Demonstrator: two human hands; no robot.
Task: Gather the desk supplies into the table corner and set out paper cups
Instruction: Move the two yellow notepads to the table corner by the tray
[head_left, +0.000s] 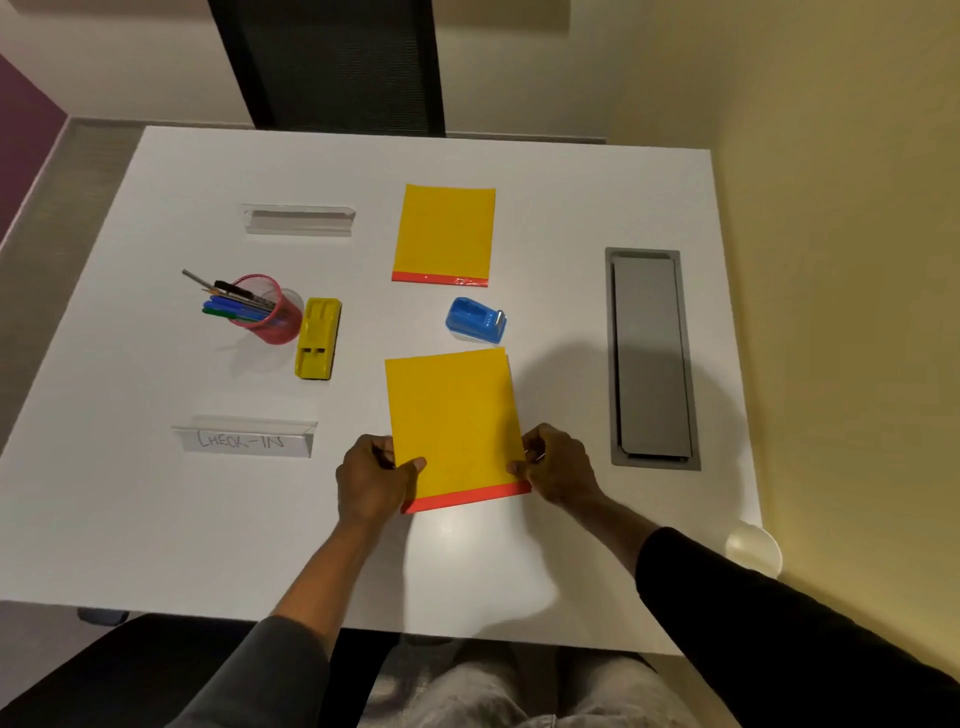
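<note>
A yellow envelope with an orange strip (454, 421) lies near the table's front middle. My left hand (371, 480) pinches its lower left edge and my right hand (558, 465) pinches its lower right edge. A second yellow envelope (444, 234) lies farther back. Between them sits a blue tape dispenser (477, 319). To the left stand a pink mesh pen holder (262, 309) full of pens and a yellow eraser block (318, 338). A white paper cup (753, 548) sits at the front right corner.
A "CHECK-IN" sign holder (244, 440) sits front left, and an empty clear sign holder (298, 221) stands at the back left. A grey cable hatch (649, 358) is set in the white table (156, 519) on the right. A dark chair (332, 62) stands behind the table.
</note>
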